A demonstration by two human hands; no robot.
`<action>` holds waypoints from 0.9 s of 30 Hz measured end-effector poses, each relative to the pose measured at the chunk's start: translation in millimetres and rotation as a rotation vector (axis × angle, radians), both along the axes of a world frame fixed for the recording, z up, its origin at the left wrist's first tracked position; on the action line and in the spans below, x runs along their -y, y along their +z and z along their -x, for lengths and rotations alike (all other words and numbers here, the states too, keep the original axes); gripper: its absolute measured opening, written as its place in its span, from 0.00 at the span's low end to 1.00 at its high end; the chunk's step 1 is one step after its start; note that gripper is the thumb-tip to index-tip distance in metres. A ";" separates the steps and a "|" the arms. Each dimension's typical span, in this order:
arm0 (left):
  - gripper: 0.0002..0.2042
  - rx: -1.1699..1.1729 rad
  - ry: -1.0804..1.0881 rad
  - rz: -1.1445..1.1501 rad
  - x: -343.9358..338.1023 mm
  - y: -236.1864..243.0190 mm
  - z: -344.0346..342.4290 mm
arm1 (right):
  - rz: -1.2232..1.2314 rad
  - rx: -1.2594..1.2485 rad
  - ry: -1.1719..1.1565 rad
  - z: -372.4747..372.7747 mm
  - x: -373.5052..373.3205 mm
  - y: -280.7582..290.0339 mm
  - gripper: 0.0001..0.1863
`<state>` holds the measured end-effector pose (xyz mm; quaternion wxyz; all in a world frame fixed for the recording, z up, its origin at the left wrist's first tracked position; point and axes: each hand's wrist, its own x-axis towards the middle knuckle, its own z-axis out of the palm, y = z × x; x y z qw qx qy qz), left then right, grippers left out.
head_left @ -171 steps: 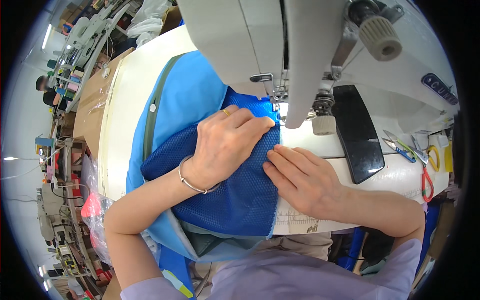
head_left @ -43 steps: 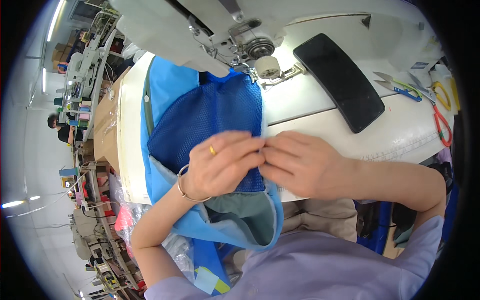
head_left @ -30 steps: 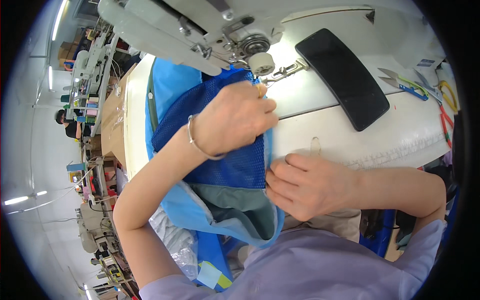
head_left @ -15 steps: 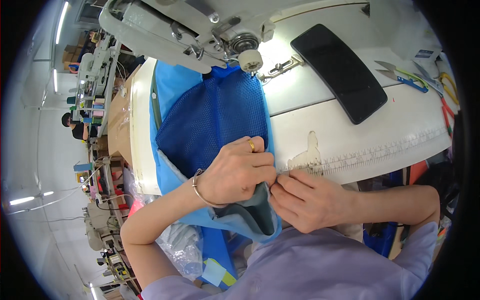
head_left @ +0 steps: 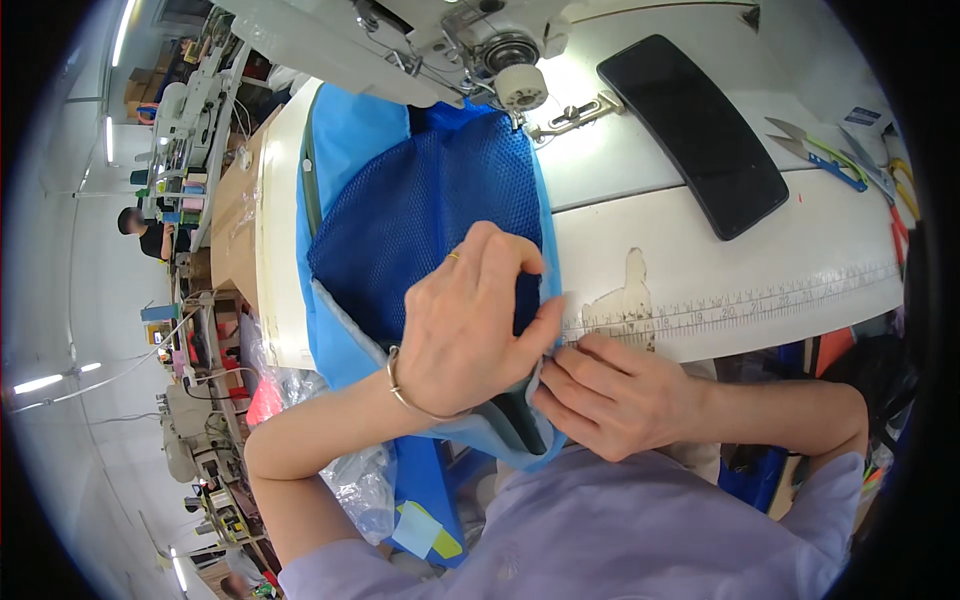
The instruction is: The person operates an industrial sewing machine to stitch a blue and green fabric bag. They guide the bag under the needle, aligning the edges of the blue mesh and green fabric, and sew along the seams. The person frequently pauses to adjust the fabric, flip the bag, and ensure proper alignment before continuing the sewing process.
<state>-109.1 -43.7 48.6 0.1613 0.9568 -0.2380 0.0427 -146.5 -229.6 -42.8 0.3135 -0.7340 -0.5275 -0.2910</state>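
Note:
A light-blue fabric bag piece (head_left: 345,150) with a dark-blue mesh panel (head_left: 385,225) and grey lining lies on the sewing table, its far edge under the sewing machine's presser foot (head_left: 518,120). My left hand (head_left: 468,310) is over the mesh near the right edge, thumb and index finger spread with a gap between them; a ring and a bangle are on it. My right hand (head_left: 615,395) is closed, pinching the near right edge of the bag at the table's front. The cloth between its fingertips is mostly hidden.
Above the work is the white sewing machine head (head_left: 420,45). A black phone (head_left: 695,135) lies at right, with thread snips (head_left: 820,155) and scissors (head_left: 870,165) beyond. A ruler scale (head_left: 740,305) runs along the front edge. Clear plastic bags (head_left: 360,490) sit below left; a person (head_left: 155,235) is far left.
My left hand has let go of the bag's edge and lifted slightly, its thumb and index finger now apart. My right hand keeps its pinch. The view has shifted a little.

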 end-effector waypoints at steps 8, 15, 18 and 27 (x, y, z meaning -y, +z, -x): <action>0.12 -0.215 -0.025 0.014 -4.2 -4.6 0.9 | 0.031 -0.001 -0.002 0.5 0.5 -0.1 0.15; 0.13 -0.561 0.033 0.298 -19.1 -11.3 -3.8 | 0.060 -0.075 0.072 -3.3 5.1 7.6 0.15; 0.11 -0.553 0.031 0.317 -22.5 -12.3 -0.6 | 0.111 -0.338 0.167 -15.0 20.7 27.0 0.16; 0.10 -0.475 0.002 0.464 -31.4 -24.0 5.7 | 0.064 -0.172 0.096 -80.7 16.0 20.5 0.14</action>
